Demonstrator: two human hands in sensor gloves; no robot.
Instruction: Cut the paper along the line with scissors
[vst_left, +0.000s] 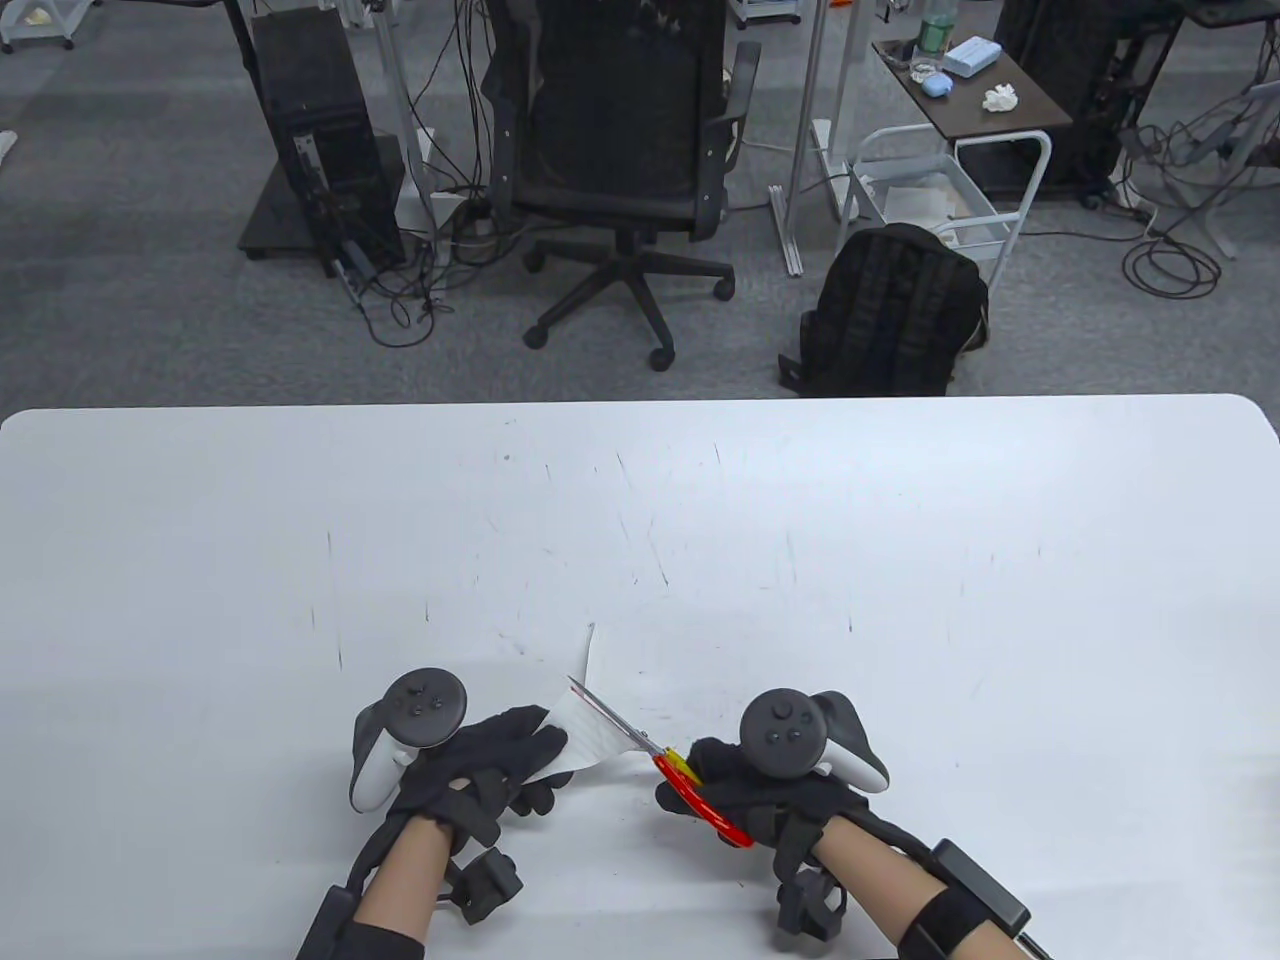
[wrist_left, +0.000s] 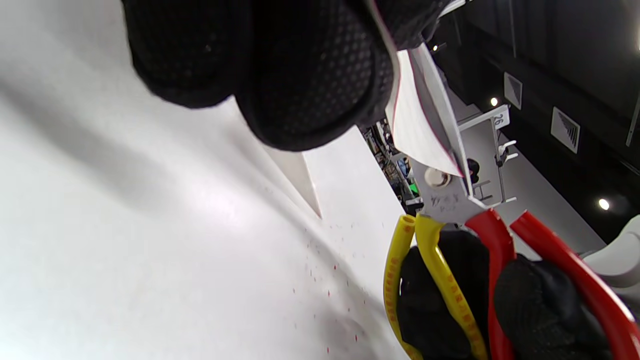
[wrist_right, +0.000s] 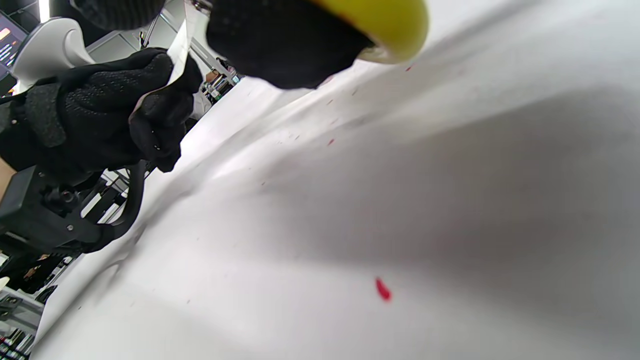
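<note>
The left hand (vst_left: 480, 765) pinches the paper (vst_left: 585, 735) above the counter (vst_left: 900, 560); the right hand (vst_left: 760, 790) grasps the scissors (vst_left: 660, 765), blades in the sheet. A slack grip could let the cut stray off the line.

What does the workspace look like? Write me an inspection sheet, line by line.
Surface: white table, scuffed with dark marks and small red flecks.
Job's things: paper held above the table; scissors with red and yellow handles, blades in the paper along a red line.
Clutter: nothing seen on the table.
Hands: left hand pinches the paper's edge; right hand holds the scissors through the handle loops.
Cables: tangled cables on the floor beyond the table; none on the table.
Surroundings: office chair, black backpack, white cart, grey carpet.
</note>
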